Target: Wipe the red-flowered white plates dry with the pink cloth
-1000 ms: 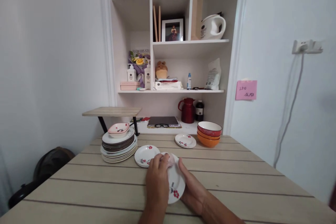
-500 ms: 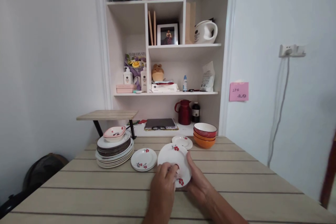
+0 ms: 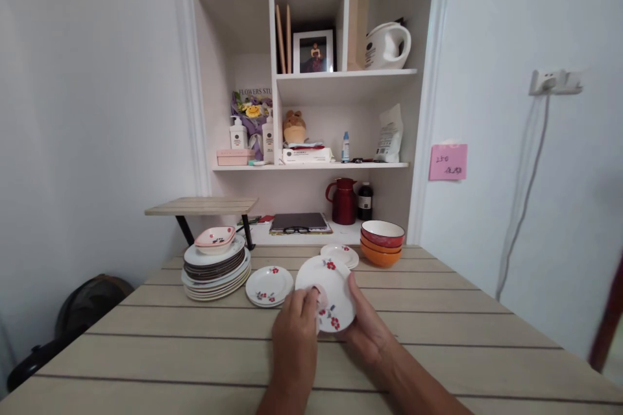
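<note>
A small white plate with red flowers is tilted up above the table, its face toward me. My right hand grips its right edge, thumb on the rim and fingers hidden behind. My left hand is closed on a pale pinkish cloth or tissue, pressed to the left part of the plate's face. Left of the held plate lies a short stack of matching flowered plates. Behind it sits another small stack of flowered plates.
A tall stack of plates with square bowls on top stands at the left, near a small raised wooden shelf. Stacked orange and red bowls stand at the back right. Behind are a laptop and a red jug.
My left hand has moved the cloth across the plate toward its left edge, uncovering flowers in the lower part. My right hand keeps its hold. The whole view has shifted slightly.
</note>
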